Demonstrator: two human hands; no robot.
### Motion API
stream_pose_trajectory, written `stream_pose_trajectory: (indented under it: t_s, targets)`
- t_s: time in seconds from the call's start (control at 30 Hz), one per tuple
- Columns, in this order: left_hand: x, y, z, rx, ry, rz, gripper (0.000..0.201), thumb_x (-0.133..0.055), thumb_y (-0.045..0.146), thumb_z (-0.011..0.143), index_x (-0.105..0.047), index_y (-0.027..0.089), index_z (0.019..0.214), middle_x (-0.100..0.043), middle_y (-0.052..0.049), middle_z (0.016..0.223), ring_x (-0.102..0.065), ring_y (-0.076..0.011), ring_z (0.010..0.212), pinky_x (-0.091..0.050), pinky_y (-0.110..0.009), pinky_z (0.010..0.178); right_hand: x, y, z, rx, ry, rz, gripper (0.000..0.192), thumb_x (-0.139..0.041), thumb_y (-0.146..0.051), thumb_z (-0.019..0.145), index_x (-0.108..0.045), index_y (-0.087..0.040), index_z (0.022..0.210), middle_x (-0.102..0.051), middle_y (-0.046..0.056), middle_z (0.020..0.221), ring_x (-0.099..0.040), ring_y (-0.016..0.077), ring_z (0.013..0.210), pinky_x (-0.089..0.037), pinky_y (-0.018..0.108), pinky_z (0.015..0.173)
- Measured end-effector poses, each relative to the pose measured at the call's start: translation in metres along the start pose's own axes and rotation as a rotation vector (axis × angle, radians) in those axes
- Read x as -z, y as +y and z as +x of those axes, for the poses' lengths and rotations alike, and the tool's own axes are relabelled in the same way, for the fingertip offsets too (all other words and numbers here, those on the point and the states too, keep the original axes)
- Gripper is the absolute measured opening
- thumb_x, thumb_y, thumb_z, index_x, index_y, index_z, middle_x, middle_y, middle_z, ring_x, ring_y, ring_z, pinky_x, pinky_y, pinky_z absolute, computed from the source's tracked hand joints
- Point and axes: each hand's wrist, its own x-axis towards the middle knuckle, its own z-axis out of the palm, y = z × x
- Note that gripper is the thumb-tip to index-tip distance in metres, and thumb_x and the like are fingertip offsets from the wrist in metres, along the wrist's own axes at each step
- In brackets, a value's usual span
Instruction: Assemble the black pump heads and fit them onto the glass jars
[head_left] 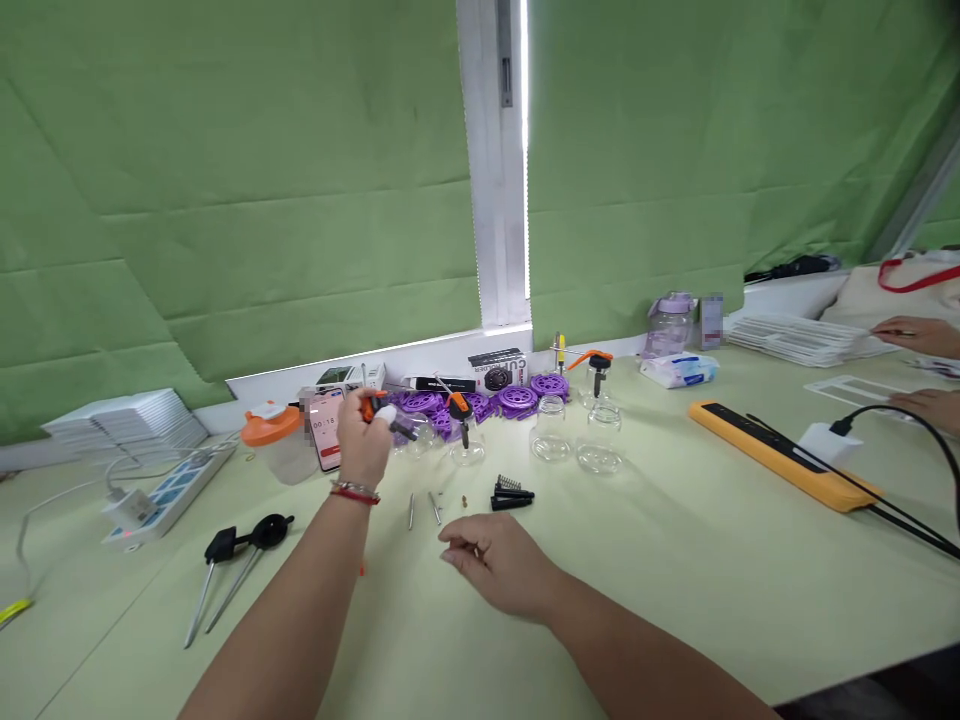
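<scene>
1. A person's left hand (364,447), fingers closed, gripped an orange-and-black plastic fitting with a white part (367,408), raised near the back of a pale yellow-green tabletop (675,550); a red band (355,492) circled the wrist.

2. The right hand (501,565) hung lower and nearer the viewer, its fingers half curled and the thumb close to the forefinger; whether anything small sat between them could not be told.

3. Just beyond the right hand lay two slim silver metal rods (411,512), a tiny brass-coloured piece (464,501), and black tubular plastic parts (513,502) with a silver coil spring (508,482) beside them.

4. Behind these, a clear rounded container (469,455) bore an orange-and-black top (459,406); to its right stood two clear topless containers (551,445), with a second orange-levered black top (598,366) at the rear.

5. Purple round openwork plastic pieces (517,400) were heaped before a black-and-white printed box (499,372) near the wall.

6. Close to the left hand, a phone (327,430) with a lit screen leaned by a clear tub with an orange lid (285,455); a black plastic piece with two metal legs (255,540) lay to the left of the forearm.

7. At far right, another person's hands (930,405) rested near stacked white sheets (799,340).
</scene>
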Motion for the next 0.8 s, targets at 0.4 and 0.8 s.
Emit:
stream_pose_trajectory:
  t_s: [0.4, 0.8]
  targets:
    - [0.068, 0.03, -0.118, 0.781, -0.542, -0.7, 0.024, -0.07, 0.021, 0.063, -0.049, 0.017, 0.074, -0.067, -0.004, 0.078, -0.063, -0.0172, 0.049, -0.047, -0.027, 0.046, 0.018, 0.018, 0.014, -0.5, 0.105, 0.537, 0.051, -0.047, -0.063, 0.08, -0.057, -0.015, 0.066, -0.052, -0.001, 0.048, -0.036, 0.0066, 0.039, -0.026, 0.022, 0.041]
    - [0.06, 0.007, -0.126, 0.953, -0.535, -0.704, 0.021, -0.066, 0.019, 0.062, -0.051, 0.018, 0.078, -0.063, -0.001, 0.068, -0.063, -0.018, 0.051, -0.048, -0.027, 0.044, 0.003, 0.027, 0.014, -0.419, 0.216, 0.415, 0.028, -0.067, -0.042, 0.068, -0.054, -0.017, 0.07, -0.052, -0.005, 0.052, -0.039, 0.0067, 0.044, -0.031, 0.021, 0.045]
